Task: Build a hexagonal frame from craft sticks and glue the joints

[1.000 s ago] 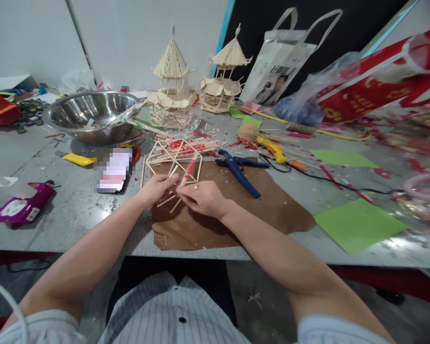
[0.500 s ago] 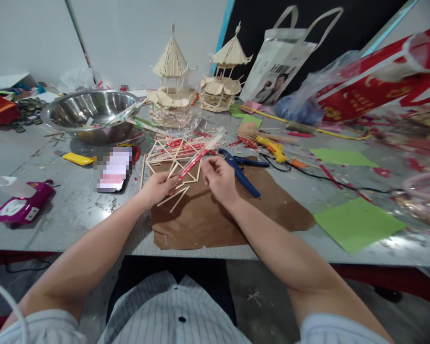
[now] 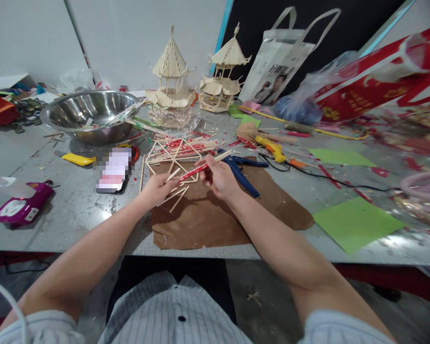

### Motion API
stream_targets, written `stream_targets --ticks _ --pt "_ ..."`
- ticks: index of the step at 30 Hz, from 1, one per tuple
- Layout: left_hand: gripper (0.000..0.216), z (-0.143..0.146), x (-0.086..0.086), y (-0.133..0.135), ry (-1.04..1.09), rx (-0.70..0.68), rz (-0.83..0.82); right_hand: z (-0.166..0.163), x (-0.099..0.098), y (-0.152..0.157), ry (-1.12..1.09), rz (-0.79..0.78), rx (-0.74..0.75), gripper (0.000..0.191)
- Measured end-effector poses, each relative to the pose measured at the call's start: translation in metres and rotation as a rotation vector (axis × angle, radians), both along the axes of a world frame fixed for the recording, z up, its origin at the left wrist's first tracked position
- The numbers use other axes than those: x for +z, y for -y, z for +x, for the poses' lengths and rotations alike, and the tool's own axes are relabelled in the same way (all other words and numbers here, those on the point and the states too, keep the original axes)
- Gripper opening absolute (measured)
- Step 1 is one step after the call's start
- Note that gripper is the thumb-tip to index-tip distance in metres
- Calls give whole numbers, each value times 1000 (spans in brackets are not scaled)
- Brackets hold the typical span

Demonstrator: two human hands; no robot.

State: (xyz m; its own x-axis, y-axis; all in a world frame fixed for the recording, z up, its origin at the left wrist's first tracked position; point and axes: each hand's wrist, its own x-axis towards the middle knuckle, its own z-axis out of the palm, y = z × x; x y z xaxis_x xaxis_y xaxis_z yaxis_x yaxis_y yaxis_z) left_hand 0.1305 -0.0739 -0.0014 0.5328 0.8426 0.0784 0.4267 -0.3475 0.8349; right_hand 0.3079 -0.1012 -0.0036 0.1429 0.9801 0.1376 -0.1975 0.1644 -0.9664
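Wrapped chopstick [image 3: 193, 171] lies crosswise, pointing up-right.

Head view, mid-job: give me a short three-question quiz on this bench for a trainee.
1. True or false: the left hand and the right hand both grip the red-wrapped stick.
2. What lies on the brown sheet right beside the right hand? A. blue cutters B. a steel bowl C. a phone
3. How many stick pavilions stand at the back of the table?
Key: 1 true; 2 A; 3 two.
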Motion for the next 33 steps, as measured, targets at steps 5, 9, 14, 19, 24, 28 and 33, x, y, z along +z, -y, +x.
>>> stream_targets --ticks 5,9,14,19,24,28,33 --pt "38 0 -1 0 7 2 -22 -2 -3 -1 -40 -10 71 40" --pt "38 1 -1 2 31 -15 -35 -7 -6 1 -18 -37 108 40" --pt "36 3 -2 3 63 -49 -21 -17 -14 4 3 -59 235 39" --pt "37 5 -3 3 67 -40 -26 -17 -12 4 25 -59 251 39" --pt "38 5 -2 -1 106 14 -48 -1 -6 -3 -73 -13 85 40" --pt "38 2 -3 -5 120 63 -55 20 -6 -14 -170 74 -164 30" --pt "38 2 -4 -7 87 30 -33 32 -5 -18 -167 43 -213 26"
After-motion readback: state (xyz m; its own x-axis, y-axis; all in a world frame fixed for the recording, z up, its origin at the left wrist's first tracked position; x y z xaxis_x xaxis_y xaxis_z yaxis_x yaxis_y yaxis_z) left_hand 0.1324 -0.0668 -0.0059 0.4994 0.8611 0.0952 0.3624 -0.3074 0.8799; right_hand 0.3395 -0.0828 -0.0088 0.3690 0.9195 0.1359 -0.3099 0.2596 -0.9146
